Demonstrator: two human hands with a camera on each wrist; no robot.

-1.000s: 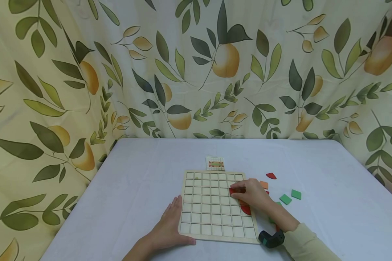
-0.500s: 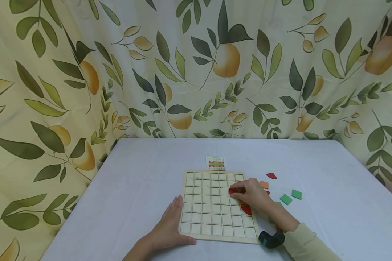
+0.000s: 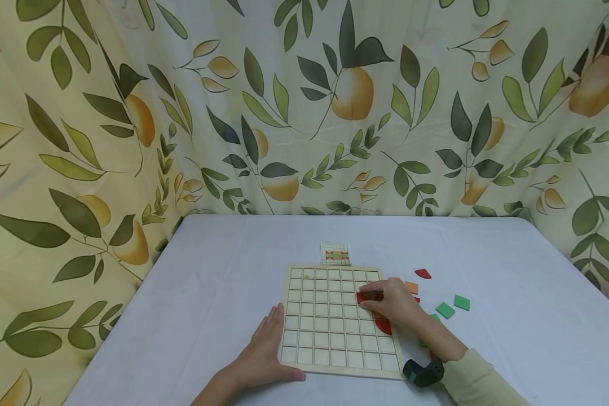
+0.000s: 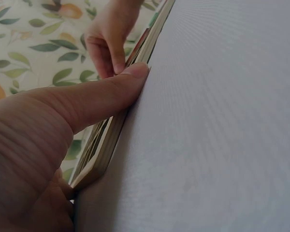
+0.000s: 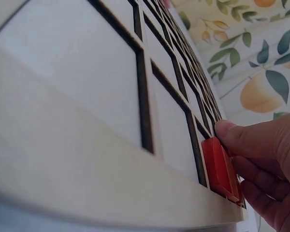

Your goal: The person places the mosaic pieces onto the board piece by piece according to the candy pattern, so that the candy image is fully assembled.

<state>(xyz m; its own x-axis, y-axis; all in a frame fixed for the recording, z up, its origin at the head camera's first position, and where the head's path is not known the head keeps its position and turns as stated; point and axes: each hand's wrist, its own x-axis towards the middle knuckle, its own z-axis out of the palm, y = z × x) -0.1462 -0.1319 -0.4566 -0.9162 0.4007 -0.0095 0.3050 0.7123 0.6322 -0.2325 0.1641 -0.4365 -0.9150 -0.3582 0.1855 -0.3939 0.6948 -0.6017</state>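
Observation:
A pale wooden grid board [image 3: 325, 325] lies on the white-covered table. My left hand [image 3: 266, 352] rests at its near left corner, fingers straight along the left side and thumb along the front edge. The left wrist view shows that thumb [image 4: 106, 94] lying against the board's edge [image 4: 108, 140]. On the board's right part, my right hand [image 3: 393, 299] pinches a flat red piece [image 3: 361, 297], mostly covered by the fingers. Closer to me, a rounded red piece [image 3: 383, 326] sits in the grid. A red piece [image 5: 217, 166] stands out near the board's edge in the right wrist view.
A small pattern card [image 3: 336, 255] lies behind the board. Right of the board are loose pieces: a red one [image 3: 423, 274], an orange one [image 3: 411, 287] and green squares [image 3: 445, 310], some partly hidden by the right arm. A leaf-patterned curtain [image 3: 304, 113] hangs behind the table.

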